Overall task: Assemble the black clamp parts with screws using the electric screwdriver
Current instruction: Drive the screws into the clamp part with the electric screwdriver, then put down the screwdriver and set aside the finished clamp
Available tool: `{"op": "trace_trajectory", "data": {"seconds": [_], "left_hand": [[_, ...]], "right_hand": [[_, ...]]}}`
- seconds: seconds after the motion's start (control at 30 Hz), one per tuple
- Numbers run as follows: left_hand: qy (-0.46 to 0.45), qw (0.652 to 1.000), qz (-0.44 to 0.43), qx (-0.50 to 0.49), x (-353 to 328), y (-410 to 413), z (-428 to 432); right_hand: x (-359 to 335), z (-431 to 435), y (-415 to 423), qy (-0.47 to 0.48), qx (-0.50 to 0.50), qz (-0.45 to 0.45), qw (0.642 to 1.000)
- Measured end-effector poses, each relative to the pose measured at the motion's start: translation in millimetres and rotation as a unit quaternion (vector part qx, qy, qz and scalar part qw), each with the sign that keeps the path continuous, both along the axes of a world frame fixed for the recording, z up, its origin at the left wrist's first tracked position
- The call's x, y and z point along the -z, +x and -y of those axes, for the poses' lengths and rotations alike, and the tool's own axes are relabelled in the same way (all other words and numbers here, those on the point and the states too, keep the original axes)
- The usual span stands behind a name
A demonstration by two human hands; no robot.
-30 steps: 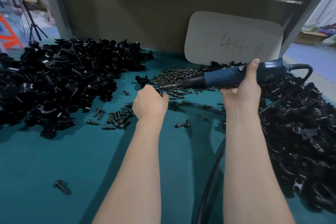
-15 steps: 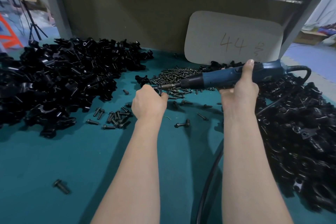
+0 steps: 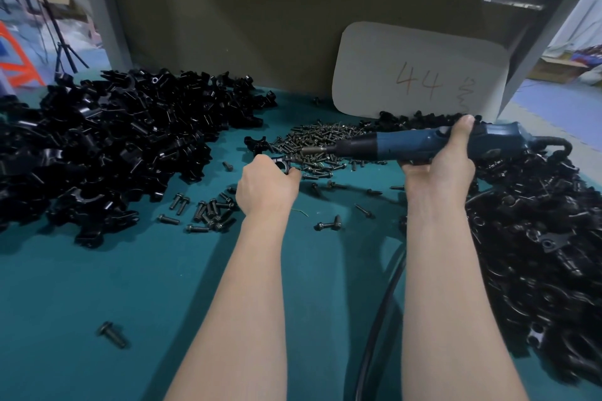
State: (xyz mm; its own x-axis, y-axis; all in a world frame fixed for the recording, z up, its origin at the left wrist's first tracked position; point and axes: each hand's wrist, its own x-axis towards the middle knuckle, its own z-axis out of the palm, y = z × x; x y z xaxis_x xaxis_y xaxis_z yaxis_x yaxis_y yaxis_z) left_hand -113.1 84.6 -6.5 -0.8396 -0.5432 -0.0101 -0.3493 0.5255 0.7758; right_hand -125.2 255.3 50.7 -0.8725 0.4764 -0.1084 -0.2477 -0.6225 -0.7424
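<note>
Right grip [image 3: 436, 166] clasps the electric screwdriver [image 3: 407, 143], long axis left-right, bit pointing left. Left grip [image 3: 267, 187] pinches a black clamp part [image 3: 282, 163]

place: assembly workshop | evidence: heaped black clamp parts [image 3: 107, 146], screw pile [image 3: 321, 142]

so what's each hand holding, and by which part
Right hand grips the screwdriver around its blue body. Left hand holds a black clamp part, mostly hidden in it; where cannot be told.

Both forearms stretched forward: left hand [image 3: 267, 185] pinching a clamp part [image 3: 281, 163], right hand [image 3: 439, 165] wrapped round the screwdriver [image 3: 402, 143], thumb up.
</note>
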Motion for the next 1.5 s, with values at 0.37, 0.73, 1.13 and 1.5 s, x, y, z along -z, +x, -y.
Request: {"op": "trace_trajectory", "data": {"seconds": [0.37, 0.73, 1.13, 1.5], "left_hand": [[0.371, 0.904, -0.212, -0.033, -13, 2, 6], [0.402, 0.894, -0.199, -0.004, -6, -4, 3], [0.187, 0.953, -0.201, 0.131, -13, 0, -10], [-0.001, 0.989, -0.125, 0.084, -18, 6, -13]], "right_hand": [[8, -5, -3, 0.101, -0.159, 0.123, 0.974], [36, 5, -17, 0.245, -0.112, 0.176, 0.947], [-2, 44, 7, 0.498, -0.182, -0.04, 0.847], [0, 55, 5, 0.701, -0.105, -0.042, 0.704]]}}
